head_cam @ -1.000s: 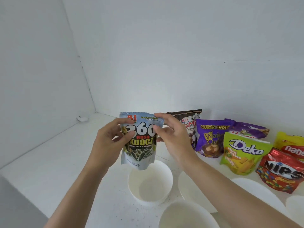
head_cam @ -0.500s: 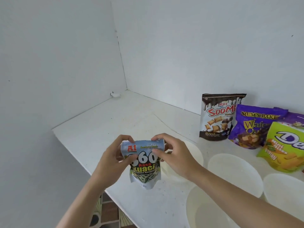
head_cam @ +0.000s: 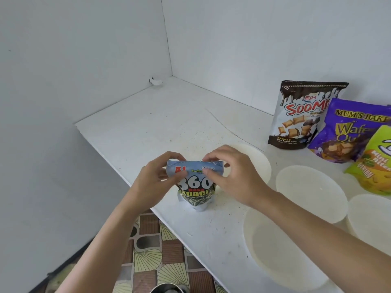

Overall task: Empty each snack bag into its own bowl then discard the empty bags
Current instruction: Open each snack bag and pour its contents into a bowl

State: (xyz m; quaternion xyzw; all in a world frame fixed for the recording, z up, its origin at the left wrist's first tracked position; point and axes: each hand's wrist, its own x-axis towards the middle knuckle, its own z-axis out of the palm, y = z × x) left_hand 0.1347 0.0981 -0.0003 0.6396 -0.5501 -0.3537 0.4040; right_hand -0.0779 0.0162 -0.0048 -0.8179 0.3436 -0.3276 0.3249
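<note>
A sealed blue-grey "360 Kuaci" sunflower seed bag (head_cam: pixel 195 187) is held upright above the near edge of the white counter (head_cam: pixel 165 121). My left hand (head_cam: pixel 155 180) pinches its top left corner and my right hand (head_cam: pixel 234 178) pinches the top right. Several empty white bowls stand to the right: one behind my right hand (head_cam: pixel 261 163), one further right (head_cam: pixel 311 191), one under my right forearm (head_cam: pixel 273 248) and one at the frame's edge (head_cam: pixel 372 218). Three more bags lean on the back wall: brown SooMi (head_cam: pixel 304 115), purple wafer (head_cam: pixel 347 136), green Deka (head_cam: pixel 375 163).
White walls close the counter at the left and back. The counter's front edge runs diagonally, with patterned floor tiles (head_cam: pixel 152 256) below it. A metal rim (head_cam: pixel 167 288) shows at the bottom. A small white object (head_cam: pixel 155 81) lies in the far corner.
The view has swung left and down, so the bags and bowls slid right. The seed bag came down toward the counter's near edge, with both hands staying at its top.
</note>
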